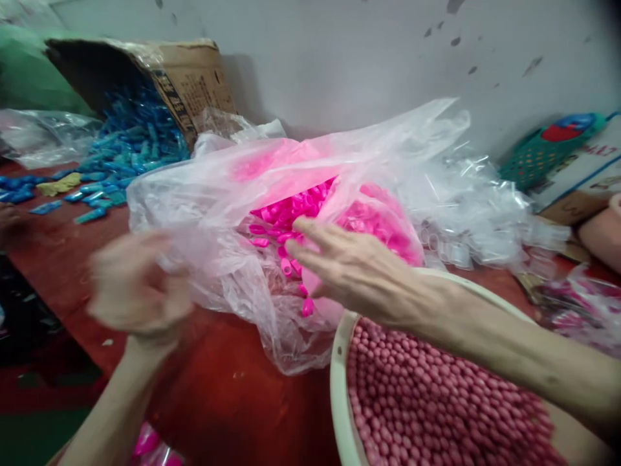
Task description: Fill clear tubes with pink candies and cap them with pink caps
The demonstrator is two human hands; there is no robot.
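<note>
While right hand [347, 268] reaches, fingers spread, into mouth of clear plastic bag [228, 194], fingertips touch bright pink caps [291, 213] inside. Left hand [136, 288], blurred, pinches bag's near-left edge. Bag lies mid-bench on red bench [63, 259]; cream basin [339, 388] of pink beads [427, 401] at near-right edge. Tipped cardboard box [194, 74] spills blue pieces [126, 145] at far-left corner.
</note>
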